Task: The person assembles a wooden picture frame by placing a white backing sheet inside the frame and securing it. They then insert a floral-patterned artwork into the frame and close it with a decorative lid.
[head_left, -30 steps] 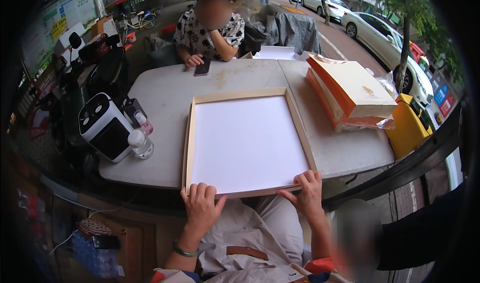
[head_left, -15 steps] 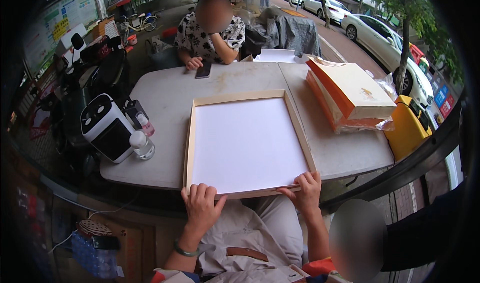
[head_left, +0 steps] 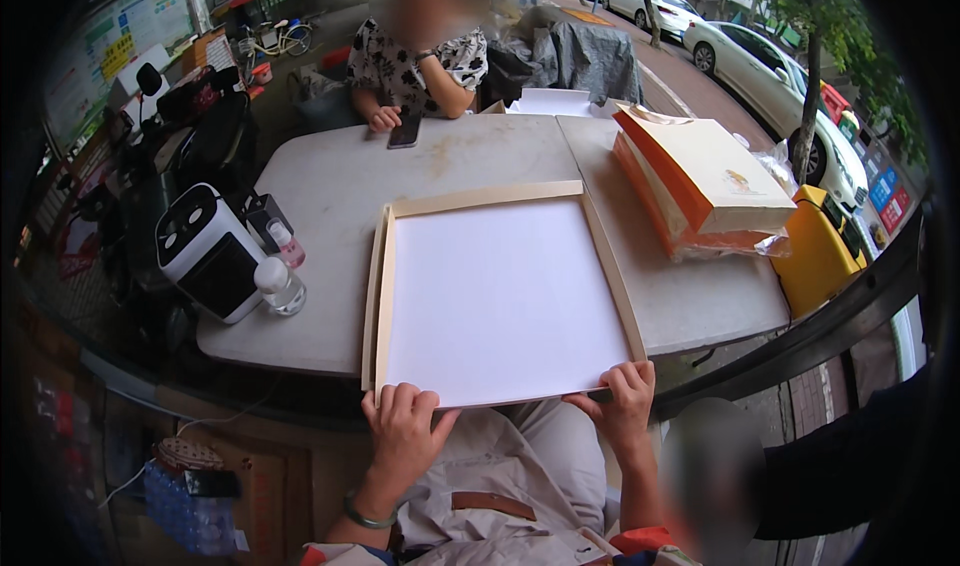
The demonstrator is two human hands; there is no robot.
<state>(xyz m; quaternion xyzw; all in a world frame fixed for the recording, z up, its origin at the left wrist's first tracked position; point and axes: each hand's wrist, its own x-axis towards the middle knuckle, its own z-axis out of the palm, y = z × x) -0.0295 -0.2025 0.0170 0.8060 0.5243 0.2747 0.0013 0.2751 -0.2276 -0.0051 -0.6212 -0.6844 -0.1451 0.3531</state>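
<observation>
A shallow square box (head_left: 505,296) with a white inside and cream-coloured walls lies over the near middle of the table. My left hand (head_left: 403,422) is closed on its near left corner, fingers over the rim and thumb low against the near wall. At the near right corner my right hand (head_left: 622,398) grips the same wall in the same way. A second cream edge (head_left: 371,331) shows along the left side, just under the box; how much lies beneath is hidden. The box's near side juts past the table edge, above my lap.
On the pale table (head_left: 310,176) stand a white-and-black appliance (head_left: 208,253), a clear jar (head_left: 280,288) and a small pink bottle (head_left: 286,244) at left. Cream-and-orange paper bags (head_left: 705,176) lie at right. A person (head_left: 415,66) sits opposite, hand by a phone (head_left: 404,132).
Both my hands have drawn the box toward me and a little to the right. More of the cream edge beneath now shows at its left.
</observation>
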